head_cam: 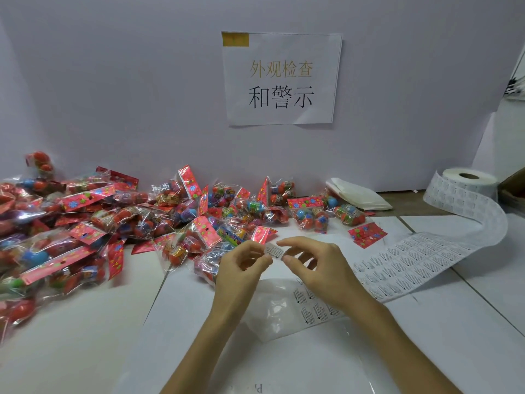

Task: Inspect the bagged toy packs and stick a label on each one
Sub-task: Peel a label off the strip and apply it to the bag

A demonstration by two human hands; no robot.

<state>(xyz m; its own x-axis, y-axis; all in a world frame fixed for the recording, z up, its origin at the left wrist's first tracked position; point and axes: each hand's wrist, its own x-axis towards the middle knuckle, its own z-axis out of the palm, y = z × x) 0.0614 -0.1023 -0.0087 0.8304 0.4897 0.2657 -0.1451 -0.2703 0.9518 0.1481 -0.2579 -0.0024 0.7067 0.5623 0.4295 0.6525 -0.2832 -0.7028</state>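
Observation:
A small white printed label [274, 251] is held in the air between my two hands above the white table. My left hand [241, 265] pinches its left end with curled fingers. My right hand [312, 265] pinches its right end between thumb and forefinger. A big heap of bagged toy packs [93, 223] with red flowered header cards covers the left and back of the table. The nearest pack [207, 265] lies just behind my left hand. A long strip of labels [412, 257] runs from under my right wrist to a roll [468, 180] at the back right.
A wall sign [281, 78] with printed characters hangs straight ahead. A folded white bag [358, 194] lies near the wall, right of the packs. A loose red header card [366, 234] lies beside the strip. A brown box edge [514, 189] shows at the far right.

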